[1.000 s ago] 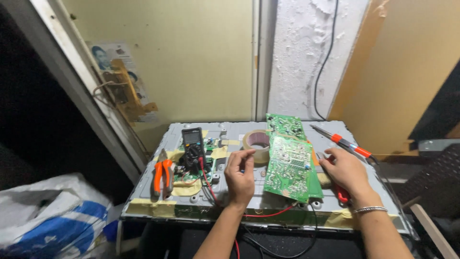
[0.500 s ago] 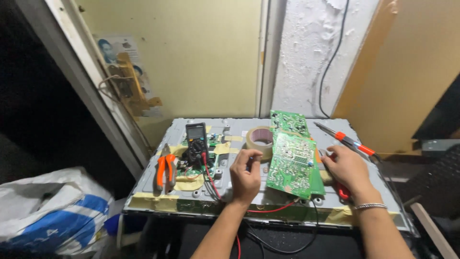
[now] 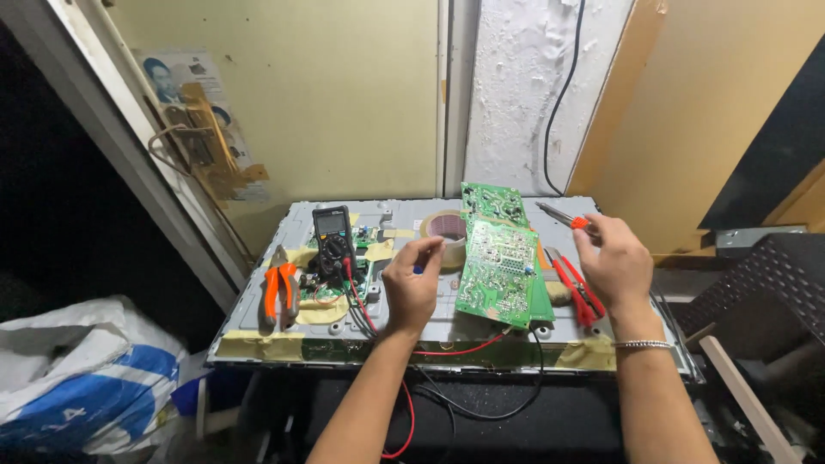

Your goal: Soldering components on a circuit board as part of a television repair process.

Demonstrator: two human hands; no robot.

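A green circuit board (image 3: 498, 271) lies tilted on a grey metal panel (image 3: 404, 322), and a second green board (image 3: 491, 202) lies behind it. My left hand (image 3: 412, 288) hovers just left of the board, thumb and fingertips pinched on what looks like a small blue piece (image 3: 418, 269). My right hand (image 3: 614, 262) is raised to the right of the board with fingers loosely apart and nothing in it. Its fingertips are close to an orange-handled screwdriver (image 3: 567, 219).
On the panel's left are a black multimeter (image 3: 333, 236) with red and black leads and orange pliers (image 3: 279, 288). A tape roll (image 3: 445, 230) sits behind my left hand, and a red-handled tool (image 3: 574, 288) lies under my right. A blue-and-white bag (image 3: 77, 387) sits on the floor to the left.
Both hands have lifted off the circuit board and moved slightly apart. The left hand's fingers have closed into a pinch. The board stays where it was.
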